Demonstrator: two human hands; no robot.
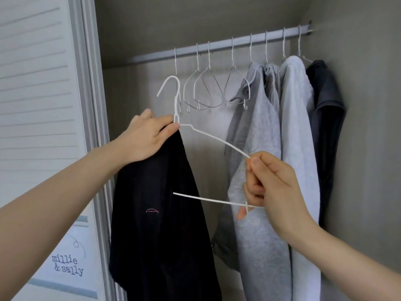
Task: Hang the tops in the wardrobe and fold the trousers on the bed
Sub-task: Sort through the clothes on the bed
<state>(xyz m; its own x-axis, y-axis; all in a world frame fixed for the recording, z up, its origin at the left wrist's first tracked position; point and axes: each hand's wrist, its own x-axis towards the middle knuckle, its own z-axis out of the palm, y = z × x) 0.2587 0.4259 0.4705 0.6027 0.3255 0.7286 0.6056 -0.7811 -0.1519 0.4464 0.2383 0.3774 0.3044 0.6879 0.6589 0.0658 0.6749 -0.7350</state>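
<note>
A white wire hanger [208, 135] is held up in front of the open wardrobe, its hook free below the rail [217, 47]. My left hand [147, 137] grips the hanger's neck together with the top of a black top [158, 224], which hangs down over the hanger's left side. My right hand [271, 183] is closed on the hanger's right shoulder end, which is bare. The hanger's bottom bar runs out from under the black fabric to my right hand.
Several empty wire hangers [208, 90] hang on the rail's left half. Grey tops [260, 137], a light grey sweatshirt [297, 131] and a dark top [325, 118] hang at the right. A louvred wardrobe door [39, 83] stands at the left.
</note>
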